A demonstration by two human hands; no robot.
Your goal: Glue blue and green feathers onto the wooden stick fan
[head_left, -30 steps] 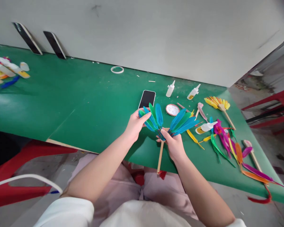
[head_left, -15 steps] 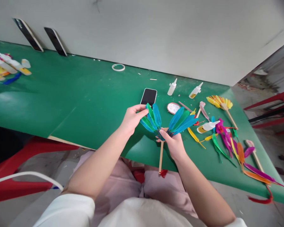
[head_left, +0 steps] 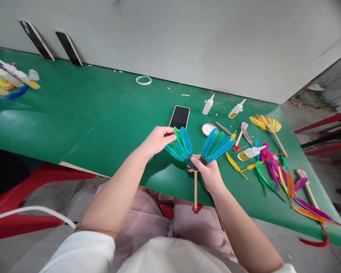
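A feather fan (head_left: 186, 142) of blue and green feathers stands over the front of the table, its feathers in two clusters with a gap between them. Below them runs a thin wooden handle (head_left: 196, 189), with a red tassel (head_left: 197, 208) at its lower end. My right hand (head_left: 208, 170) grips the fan where the feathers meet the handle, thumb across the front. At the left cluster, my left hand (head_left: 159, 140) has its fingers closed around the outer feathers, near the tip of a green feather (head_left: 179, 138). Its fingertips are partly hidden behind the feathers.
Behind the fan lies a phone (head_left: 179, 116). To the right are a round lid with white stuff (head_left: 209, 129), glue bottles (head_left: 208, 104), loose coloured feathers (head_left: 269, 167) and a yellow feather fan (head_left: 265, 123). Two phones (head_left: 69, 48) lean on the wall; a tape ring (head_left: 143, 80) lies near it.
My left hand has shifted slightly left and down along the left feathers, which lean out a little more. The right cluster has tilted slightly; my right hand keeps its grip.
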